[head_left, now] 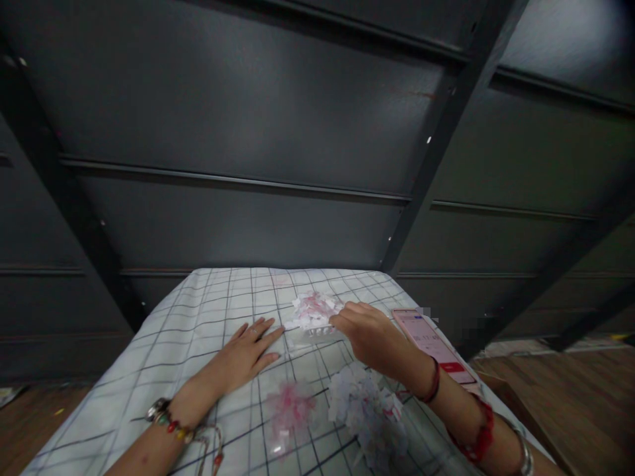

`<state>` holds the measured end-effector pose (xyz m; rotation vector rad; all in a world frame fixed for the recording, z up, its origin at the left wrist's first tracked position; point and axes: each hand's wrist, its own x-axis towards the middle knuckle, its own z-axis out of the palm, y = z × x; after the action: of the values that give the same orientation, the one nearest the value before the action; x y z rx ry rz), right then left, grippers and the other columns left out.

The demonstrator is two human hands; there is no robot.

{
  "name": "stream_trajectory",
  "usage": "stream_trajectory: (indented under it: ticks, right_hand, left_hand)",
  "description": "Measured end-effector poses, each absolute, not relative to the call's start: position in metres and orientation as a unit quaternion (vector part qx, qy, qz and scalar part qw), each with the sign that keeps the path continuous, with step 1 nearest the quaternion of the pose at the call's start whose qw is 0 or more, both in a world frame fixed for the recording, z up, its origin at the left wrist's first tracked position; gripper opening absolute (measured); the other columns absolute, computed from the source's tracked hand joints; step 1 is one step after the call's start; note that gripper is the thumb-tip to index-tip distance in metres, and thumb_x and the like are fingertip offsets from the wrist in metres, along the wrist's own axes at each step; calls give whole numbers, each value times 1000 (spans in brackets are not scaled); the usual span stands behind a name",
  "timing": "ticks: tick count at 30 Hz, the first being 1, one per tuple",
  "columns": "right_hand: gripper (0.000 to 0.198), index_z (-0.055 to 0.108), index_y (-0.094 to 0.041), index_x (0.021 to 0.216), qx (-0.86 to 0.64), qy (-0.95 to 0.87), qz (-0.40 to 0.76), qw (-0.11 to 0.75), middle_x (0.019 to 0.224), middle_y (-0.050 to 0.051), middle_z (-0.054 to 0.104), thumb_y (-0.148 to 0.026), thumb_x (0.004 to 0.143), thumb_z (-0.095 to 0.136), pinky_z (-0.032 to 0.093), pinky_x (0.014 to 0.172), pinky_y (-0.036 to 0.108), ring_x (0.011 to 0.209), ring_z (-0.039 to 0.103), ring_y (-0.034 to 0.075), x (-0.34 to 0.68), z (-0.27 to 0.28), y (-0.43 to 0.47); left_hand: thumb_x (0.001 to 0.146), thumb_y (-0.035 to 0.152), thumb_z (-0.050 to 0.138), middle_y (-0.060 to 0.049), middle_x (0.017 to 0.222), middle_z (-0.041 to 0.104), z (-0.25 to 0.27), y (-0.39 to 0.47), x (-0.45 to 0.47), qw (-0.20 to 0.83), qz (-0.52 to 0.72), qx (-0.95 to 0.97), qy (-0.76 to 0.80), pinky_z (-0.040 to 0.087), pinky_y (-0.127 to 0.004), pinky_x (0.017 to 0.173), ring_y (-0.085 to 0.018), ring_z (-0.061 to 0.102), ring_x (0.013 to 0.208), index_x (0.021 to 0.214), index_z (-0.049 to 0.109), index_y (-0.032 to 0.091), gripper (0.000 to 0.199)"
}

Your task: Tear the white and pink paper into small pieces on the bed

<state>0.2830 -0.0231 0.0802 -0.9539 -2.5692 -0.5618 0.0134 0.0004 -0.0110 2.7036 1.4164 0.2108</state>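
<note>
My left hand [248, 350] lies flat on the checked tablecloth with its fingers spread, holding nothing. Its index fingertip reaches the left side of a small white tray [310, 336]. A heap of white and pink pieces [315, 305] fills the tray. At the tray's right end is my right hand [364, 330], its fingers closed together against the heap; what they pinch is hidden. Nearer to me lie a blurred pile of pink clear pieces [290, 410] and, right of it, a larger pile of whitish pieces [367, 413].
A phone [431, 344] with its screen lit rests on the right side of the tablecloth [233, 297], beyond my right forearm. Dark metal panels [258, 218] rise behind the table's far edge. Below the right edge, a brown box edge [516, 410] shows above the wooden floor [580, 383].
</note>
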Motion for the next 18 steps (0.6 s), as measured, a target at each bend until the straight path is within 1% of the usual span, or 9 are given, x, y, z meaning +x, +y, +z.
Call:
stream_trajectory:
  ticks: [4, 11, 16, 18]
  right_hand:
    - [29, 53, -18, 72, -339, -909, -179, 162, 64, 2, 52, 4, 66, 35, 33, 59, 27, 62, 42, 14, 287, 88, -32]
    - [30, 55, -16, 78, -355, -901, -187, 164, 69, 4, 54, 4, 66, 35, 34, 65, 28, 69, 44, 16, 283, 85, -25]
    - [27, 54, -17, 72, -347, -909, -171, 152, 66, 3, 54, 4, 65, 37, 34, 62, 27, 65, 43, 14, 282, 86, -32]
    - [27, 54, -17, 73, -346, -913, -158, 149, 66, 3, 53, 3, 66, 37, 34, 60, 26, 64, 43, 14, 282, 88, -35]
  left_hand:
    - [91, 54, 26, -7, 144, 32, -7, -1, 15, 51, 79, 884, 457, 26, -51, 103, -30, 27, 131, 135, 36, 32, 50]
    - [92, 52, 25, -9, 142, 35, -13, 1, 13, 40, 75, 882, 463, 26, -51, 103, -30, 28, 130, 136, 35, 27, 52]
    - [92, 53, 25, -10, 142, 35, -12, 0, 13, 32, 66, 884, 462, 26, -49, 103, -29, 29, 130, 134, 39, 25, 53]
    - [91, 53, 25, -10, 143, 34, -11, 0, 13, 32, 61, 883, 464, 26, -49, 103, -29, 29, 130, 134, 39, 25, 53]
